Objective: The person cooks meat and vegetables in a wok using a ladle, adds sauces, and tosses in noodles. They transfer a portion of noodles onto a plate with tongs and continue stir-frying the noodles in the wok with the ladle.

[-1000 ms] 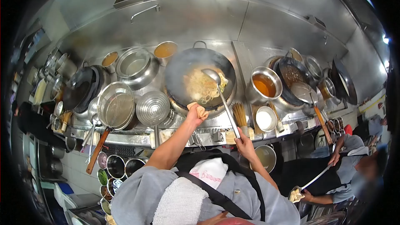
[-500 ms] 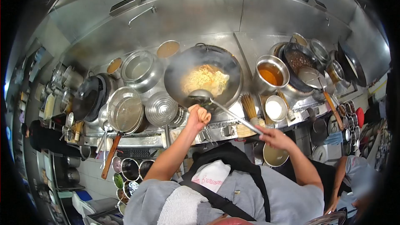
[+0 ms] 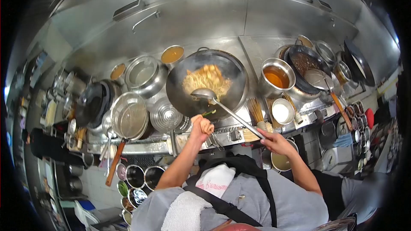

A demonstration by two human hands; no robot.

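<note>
My right hand (image 3: 277, 142) is closed around the handle of a metal ladle (image 3: 231, 113). The ladle's bowl is over the near side of a large black wok (image 3: 180, 75), at the edge of the noodles (image 3: 209, 79). Those pale yellow noodles look smeared by motion, with orange-brown bits among them. At the wok's near rim, my left hand (image 3: 202, 127) is closed in a fist. A thin green stalk (image 3: 209, 113) sticks out from its fingers toward the wok; the rest of what it holds is hidden.
Left of the wok are a perforated skimmer (image 3: 166, 113), a wire strainer (image 3: 128, 113) and a metal pot (image 3: 141, 75). A pot of amber liquid (image 3: 276, 77), a bamboo brush (image 3: 257, 111) and a white-filled bowl (image 3: 282, 111) stand right. Another person (image 3: 361, 192) is at lower right.
My left fist has drawn back slightly toward me, and the green stalk now shows. The ladle bowl has shifted a little left and away from me. The noodles have moved and blurred.
</note>
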